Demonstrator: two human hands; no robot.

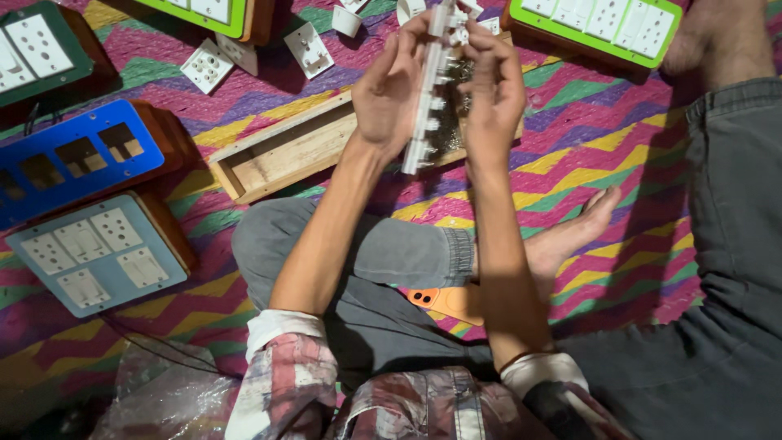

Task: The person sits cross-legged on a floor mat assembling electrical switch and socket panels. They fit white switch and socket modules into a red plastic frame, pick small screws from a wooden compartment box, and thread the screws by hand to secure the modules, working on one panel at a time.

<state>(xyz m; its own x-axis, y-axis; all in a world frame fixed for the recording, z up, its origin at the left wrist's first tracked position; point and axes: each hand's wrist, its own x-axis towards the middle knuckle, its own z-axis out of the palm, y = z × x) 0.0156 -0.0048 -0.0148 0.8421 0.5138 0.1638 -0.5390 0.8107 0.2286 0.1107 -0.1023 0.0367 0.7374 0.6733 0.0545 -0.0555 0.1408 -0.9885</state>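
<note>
Switch strip [427, 98] in both hands, above wooden tray [281, 151] of screws [450, 130].

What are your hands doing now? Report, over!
Left hand and right hand both shut on white switch strip. Strip upright above wooden tray. Nothing blocking.

White switch strip [428, 90] over a zigzag mat [603, 138] — pink, yellow, green — beside a blue board [77, 155].

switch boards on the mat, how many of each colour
green-faced boards: 2
dark green board: 1
blue board: 1
light blue board: 1
total: 5
</note>
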